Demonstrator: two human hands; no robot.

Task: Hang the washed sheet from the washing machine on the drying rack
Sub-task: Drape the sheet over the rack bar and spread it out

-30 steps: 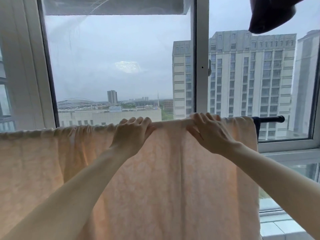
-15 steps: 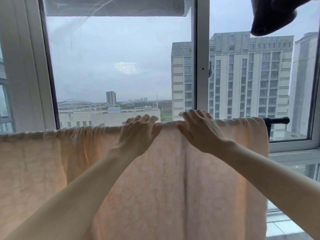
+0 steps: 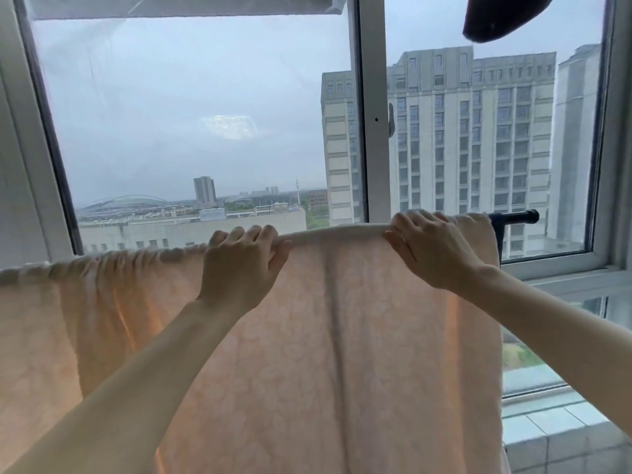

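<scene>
2 hands are up on the drying rack's rail, and most of the job looks done. The peach sheet [image 3: 307, 354] is already draped over the black rail [image 3: 513, 217], hanging down in front of the window [image 3: 205, 114] and filling the lower half of the view. What seems left is spreading: between the hands the top edge lies smooth and taut over the rail, but to the left of them the cloth is bunched into tight gathers along the top. On the right, only the bare end of the rail sticks out past the sheet's edge.

The left hand [image 3: 241, 268] reaches up with a straight forearm, its fingers curled over the top of the covered rail and the thumb pressing the cloth from the near side, so it grips sheet and rail together. The right hand [image 3: 427, 249] comes in from the right, wrist bent, fingers hooked over the top in the same way; its thumb probably pinches the near face of the fabric, though the angle makes that hard to confirm. 1 dark garment [image 3: 496, 18] hangs at the upper right, well apart from the sheet.
</scene>
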